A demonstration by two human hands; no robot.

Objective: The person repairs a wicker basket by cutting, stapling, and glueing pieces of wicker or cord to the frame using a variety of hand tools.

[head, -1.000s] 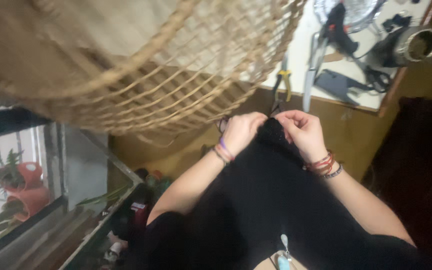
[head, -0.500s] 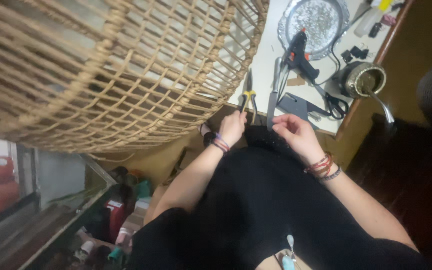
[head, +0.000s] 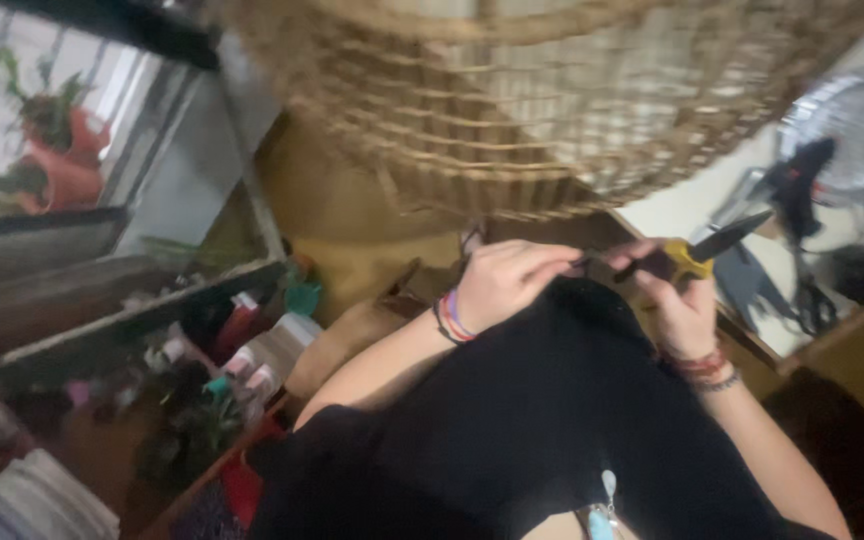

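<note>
A large woven wicker basket [head: 552, 100] fills the upper part of the head view, its open lattice blurred by motion and its lower rim hanging just above the hands. Below it, black fabric [head: 552, 420] covers the person's lap and spreads across the lower centre of the frame. At the left, a window frame [head: 102, 250] borders a red plant pot [head: 62, 175], and a cluttered shelf of small bottles [head: 232, 350] lies beneath it. At the right, a white tabletop [head: 682, 205] carries a round metal dish [head: 862, 130], a dark glue gun [head: 797, 185] and scissors [head: 807, 295]. The left hand [head: 512, 280], with coloured bands at the wrist, is curled with the fingers drawn together at the upper edge of the black fabric; what it pinches is too blurred to identify. The right hand [head: 677, 300], with beaded bracelets at the wrist, is closed around the yellow handles of a pair of pliers [head: 697, 250], whose dark tip points up and to the right, toward the table. The two hands sit near each other, fingertips almost meeting, directly under the basket rim.
</note>
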